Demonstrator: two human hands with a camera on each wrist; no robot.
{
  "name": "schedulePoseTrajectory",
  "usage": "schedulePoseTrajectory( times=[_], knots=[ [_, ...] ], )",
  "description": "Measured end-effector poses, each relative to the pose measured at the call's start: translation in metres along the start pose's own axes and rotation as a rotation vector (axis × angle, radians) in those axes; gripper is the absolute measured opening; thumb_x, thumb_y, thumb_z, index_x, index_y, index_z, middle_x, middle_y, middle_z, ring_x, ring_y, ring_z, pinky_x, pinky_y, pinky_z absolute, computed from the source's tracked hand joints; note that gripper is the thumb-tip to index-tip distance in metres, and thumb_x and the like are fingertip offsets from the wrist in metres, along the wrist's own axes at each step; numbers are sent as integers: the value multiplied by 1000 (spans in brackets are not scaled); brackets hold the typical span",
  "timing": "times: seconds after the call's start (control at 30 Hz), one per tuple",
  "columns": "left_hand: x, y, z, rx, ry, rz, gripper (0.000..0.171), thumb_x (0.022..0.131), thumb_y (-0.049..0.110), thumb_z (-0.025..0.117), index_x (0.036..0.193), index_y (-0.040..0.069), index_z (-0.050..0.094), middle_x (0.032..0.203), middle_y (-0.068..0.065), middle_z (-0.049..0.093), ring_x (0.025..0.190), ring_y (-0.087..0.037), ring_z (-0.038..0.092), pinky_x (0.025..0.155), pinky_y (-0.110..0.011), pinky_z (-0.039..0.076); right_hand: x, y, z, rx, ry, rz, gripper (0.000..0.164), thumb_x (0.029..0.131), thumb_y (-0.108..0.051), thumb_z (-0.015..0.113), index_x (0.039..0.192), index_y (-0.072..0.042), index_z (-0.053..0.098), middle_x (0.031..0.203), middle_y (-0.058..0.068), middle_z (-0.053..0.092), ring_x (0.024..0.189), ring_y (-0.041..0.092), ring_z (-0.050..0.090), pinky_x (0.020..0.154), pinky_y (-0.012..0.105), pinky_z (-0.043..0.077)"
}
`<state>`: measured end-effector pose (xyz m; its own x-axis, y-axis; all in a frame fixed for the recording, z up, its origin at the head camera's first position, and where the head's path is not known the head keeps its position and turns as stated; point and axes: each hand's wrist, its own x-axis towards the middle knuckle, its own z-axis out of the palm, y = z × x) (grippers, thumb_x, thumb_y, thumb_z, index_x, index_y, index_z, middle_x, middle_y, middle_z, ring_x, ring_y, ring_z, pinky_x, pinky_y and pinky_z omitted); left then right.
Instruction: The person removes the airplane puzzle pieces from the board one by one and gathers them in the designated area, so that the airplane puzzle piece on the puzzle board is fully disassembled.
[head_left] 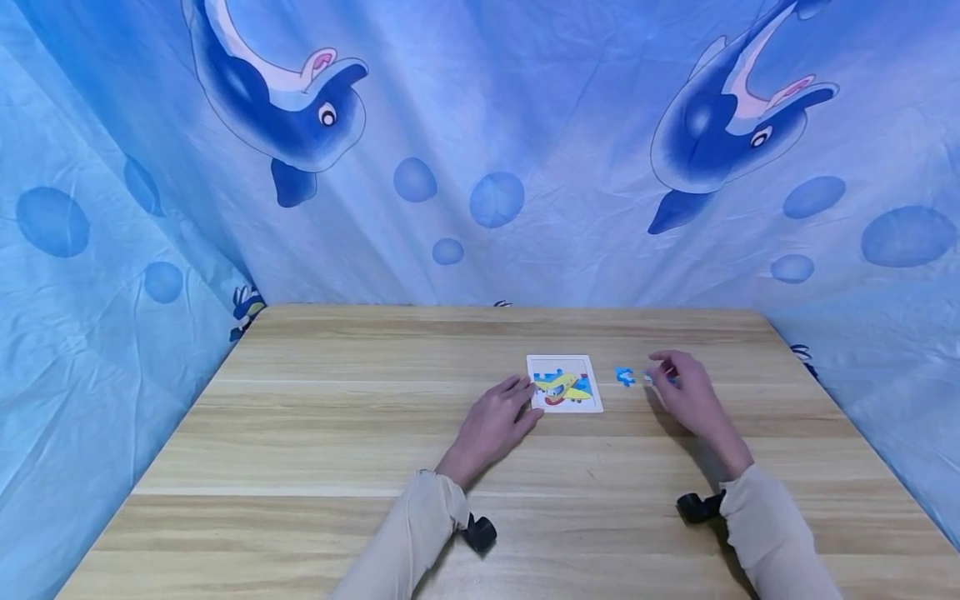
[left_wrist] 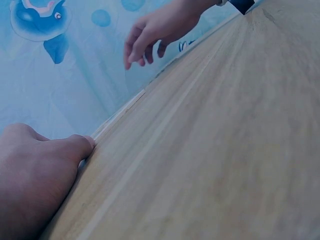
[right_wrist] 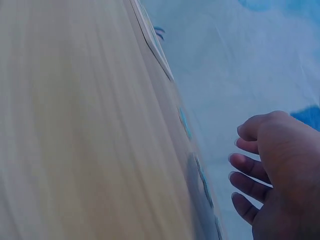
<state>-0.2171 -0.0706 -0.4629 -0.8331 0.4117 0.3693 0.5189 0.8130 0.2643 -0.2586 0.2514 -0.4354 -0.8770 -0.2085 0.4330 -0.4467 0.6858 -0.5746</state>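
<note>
A white-framed jigsaw puzzle (head_left: pixel 597 400) with a yellow airplane picture lies on the table, its upper part bare of picture. Along its left edge rests my left hand (head_left: pixel 495 421), fingers at the frame and thumb near the lower corner. To the right of the frame is a loose blue puzzle piece (head_left: pixel 625 377). My right hand (head_left: pixel 686 396) hovers over more blue pieces, which it partly hides. Its fingers are loosely bent, with nothing between them in the right wrist view. There, blue pieces (right_wrist: pixel 185 123) lie in a row on the table below the right hand (right_wrist: pixel 285 165).
The wooden table (head_left: pixel 300 433) stretches wide around the puzzle. Behind it and at both sides hangs a blue curtain (head_left: pixel 570 108) with dolphins and bubbles. A black wrist camera (head_left: pixel 480 533) sits at the left sleeve, another black camera (head_left: pixel 697 507) at the right one.
</note>
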Motion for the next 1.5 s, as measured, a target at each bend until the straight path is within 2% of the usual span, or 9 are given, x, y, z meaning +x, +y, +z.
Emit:
schedulePoseTrajectory(
  times=[0.33,0.6,0.77,1.2,1.5],
  knots=[
    [1,0,1,-8,-2,0,50,97,42,54,133,7,58,137,-9,55,132,-25,46,108,-36,39,12,-23,28,17,-81,-11,28,97,-9,55,119,7,59,91,11,58,83,21,53,70,33,46],
    [1,-1,2,-8,0,7,50,98,42,53,133,7,58,137,-9,55,132,-25,46,108,-36,39,16,-43,52,49,-143,-13,26,96,-10,56,118,2,60,93,8,58,85,21,51,73,35,44],
    [1,-1,2,-5,-1,8,50,98,43,52,133,8,58,137,-9,55,131,-25,47,108,-36,39,19,-50,64,60,-155,-19,23,95,-11,59,115,0,62,93,7,58,87,21,52,75,35,44],
    [2,-1,3,-17,11,7,49,97,42,55,131,7,59,136,-9,56,131,-25,47,107,-35,40,24,-67,81,21,-211,-14,23,97,-18,58,115,-6,63,93,4,56,88,21,49,75,35,42],
    [2,-1,2,-12,21,17,49,97,41,55,131,7,59,136,-10,56,130,-25,48,106,-36,41,28,-73,92,-27,-221,-71,23,95,-19,60,112,-6,66,92,4,57,92,24,50,78,39,43]
  ],
)
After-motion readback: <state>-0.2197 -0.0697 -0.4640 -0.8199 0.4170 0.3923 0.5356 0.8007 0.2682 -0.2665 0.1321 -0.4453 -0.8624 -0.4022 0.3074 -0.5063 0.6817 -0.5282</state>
